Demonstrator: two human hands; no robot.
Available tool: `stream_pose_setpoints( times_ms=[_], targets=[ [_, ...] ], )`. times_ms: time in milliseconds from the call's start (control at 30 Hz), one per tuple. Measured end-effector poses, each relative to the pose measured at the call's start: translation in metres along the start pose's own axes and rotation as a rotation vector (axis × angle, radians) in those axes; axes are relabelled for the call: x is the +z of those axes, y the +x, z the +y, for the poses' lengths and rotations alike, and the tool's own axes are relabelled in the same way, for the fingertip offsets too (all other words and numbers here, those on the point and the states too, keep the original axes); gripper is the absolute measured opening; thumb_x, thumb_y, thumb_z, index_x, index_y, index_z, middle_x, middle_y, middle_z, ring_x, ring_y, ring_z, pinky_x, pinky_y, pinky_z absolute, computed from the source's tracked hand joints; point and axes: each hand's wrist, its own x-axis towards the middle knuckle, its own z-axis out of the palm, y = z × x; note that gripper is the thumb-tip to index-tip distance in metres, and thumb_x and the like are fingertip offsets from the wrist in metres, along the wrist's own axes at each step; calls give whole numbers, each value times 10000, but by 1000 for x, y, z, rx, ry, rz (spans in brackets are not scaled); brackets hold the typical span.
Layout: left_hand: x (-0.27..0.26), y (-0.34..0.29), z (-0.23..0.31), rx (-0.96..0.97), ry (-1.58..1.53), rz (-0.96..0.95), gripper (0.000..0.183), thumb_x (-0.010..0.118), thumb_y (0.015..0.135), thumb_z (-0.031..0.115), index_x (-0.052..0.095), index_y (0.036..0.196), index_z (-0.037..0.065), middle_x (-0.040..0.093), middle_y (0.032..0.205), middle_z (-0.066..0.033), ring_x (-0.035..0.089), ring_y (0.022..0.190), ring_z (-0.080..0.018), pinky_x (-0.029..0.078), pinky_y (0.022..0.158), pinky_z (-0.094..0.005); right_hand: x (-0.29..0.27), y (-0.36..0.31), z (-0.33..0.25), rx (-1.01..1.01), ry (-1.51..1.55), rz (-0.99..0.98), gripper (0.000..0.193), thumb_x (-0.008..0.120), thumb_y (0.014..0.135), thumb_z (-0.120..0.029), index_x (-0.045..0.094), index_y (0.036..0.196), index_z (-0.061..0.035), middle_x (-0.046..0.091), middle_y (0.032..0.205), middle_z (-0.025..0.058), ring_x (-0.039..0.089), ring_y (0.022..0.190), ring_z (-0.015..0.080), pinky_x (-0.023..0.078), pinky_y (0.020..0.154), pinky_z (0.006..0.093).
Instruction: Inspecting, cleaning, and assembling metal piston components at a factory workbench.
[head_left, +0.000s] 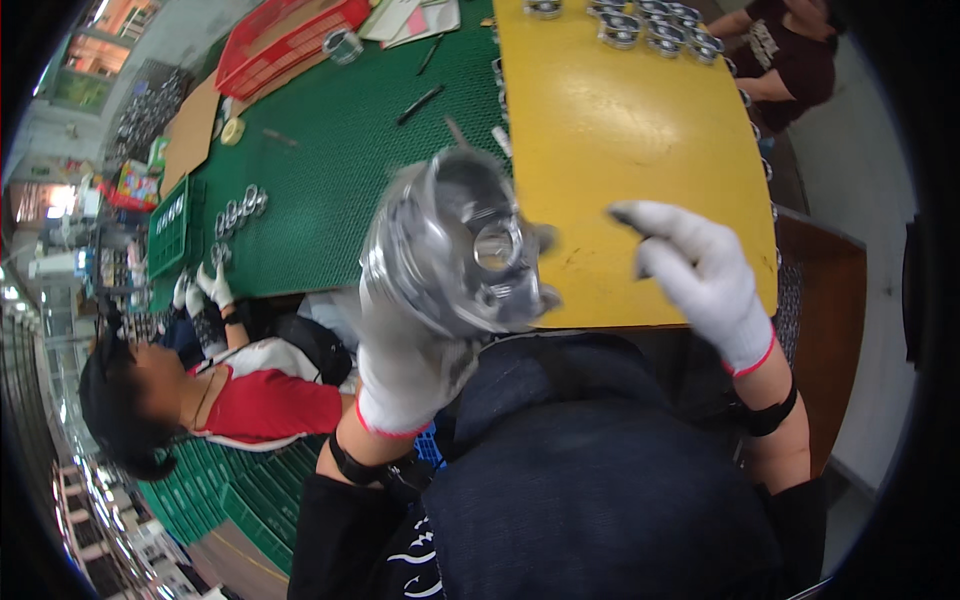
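My left hand [405, 370], in a white glove with a red cuff, grips a shiny cast metal housing [425, 255] above the table's near edge. The housing is smeared by motion; a round opening and a smaller ring on it can be made out. Dark fingertips show at its right side. Over the yellow board [620, 130], my right hand [705, 275] is apart from the housing. Its forefinger and thumb are spread, their tips dark, and I see nothing between them.
Similar metal parts [665, 38] stand at the yellow board's far end. The green mat [330, 170] bears a dark pen [420, 104], tape [232, 131] and a red crate [285, 45]. One co-worker [270, 395] sits at left, another [795, 65] at far right. Green crates [260, 510] lie lower left.
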Motion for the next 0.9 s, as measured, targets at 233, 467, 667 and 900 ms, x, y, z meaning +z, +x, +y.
stream_pose_setpoints(
  times_ms=[233,467,667,900],
  targets=[
    [-13,3,7,-362,-885,-174,1021,371,737,844,314,1410,79,395,1371,-299,535,1127,-472,577,770,-438,-18,-28,118,257,-572,71,264,560,892,-151,633,1130,-63,670,1001,166,665,869,264,515,787,328],
    [-23,8,-3,-422,-930,-257,1026,405,711,851,355,1383,77,440,1340,-279,619,1003,-388,575,697,-358,-21,-31,173,307,-759,120,287,533,909,-215,613,1162,-106,654,1067,163,632,969,320,500,855,375],
    [-93,54,-5,-176,-357,-204,860,547,828,640,356,1351,-16,450,1317,-274,590,988,-365,535,626,-277,-22,-51,238,339,-787,372,301,509,926,-236,600,1194,-130,636,1124,133,605,1029,325,483,893,385],
    [-290,108,-70,-111,-239,589,296,532,909,178,569,1198,120,602,1202,-94,590,1080,-272,545,818,-411,-9,-56,229,432,-847,357,323,521,909,-246,588,1218,-186,621,1137,120,607,1019,324,490,889,413]
  ],
)
